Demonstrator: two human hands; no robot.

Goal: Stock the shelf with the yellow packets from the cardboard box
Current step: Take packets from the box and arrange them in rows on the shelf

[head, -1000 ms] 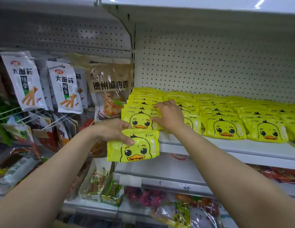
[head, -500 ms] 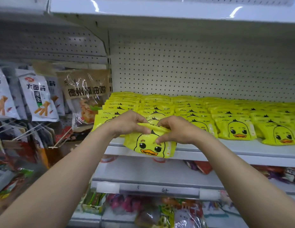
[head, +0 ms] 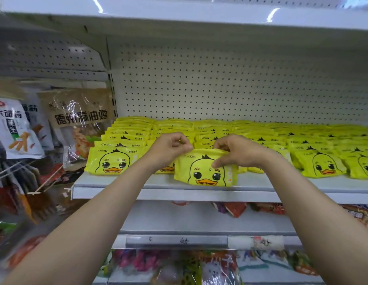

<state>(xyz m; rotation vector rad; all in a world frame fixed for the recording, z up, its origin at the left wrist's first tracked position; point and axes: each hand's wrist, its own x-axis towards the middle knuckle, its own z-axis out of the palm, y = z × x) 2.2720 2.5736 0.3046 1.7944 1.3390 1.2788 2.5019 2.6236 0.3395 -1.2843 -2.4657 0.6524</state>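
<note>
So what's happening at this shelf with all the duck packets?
A person is stocking the shelf. Both hands, left hand and right hand, hold one yellow packet by its top edge, standing it at the shelf's front. Rows of the same packets already fill the shelf behind it. No cardboard box is in view.

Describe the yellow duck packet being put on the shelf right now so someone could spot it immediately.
Find the white shelf covered in rows of yellow duck packets. At its front edge, near the middle, stands the packet pinched along its top by the left hand and right hand. It alone is held and sits forward of the rows.
</note>
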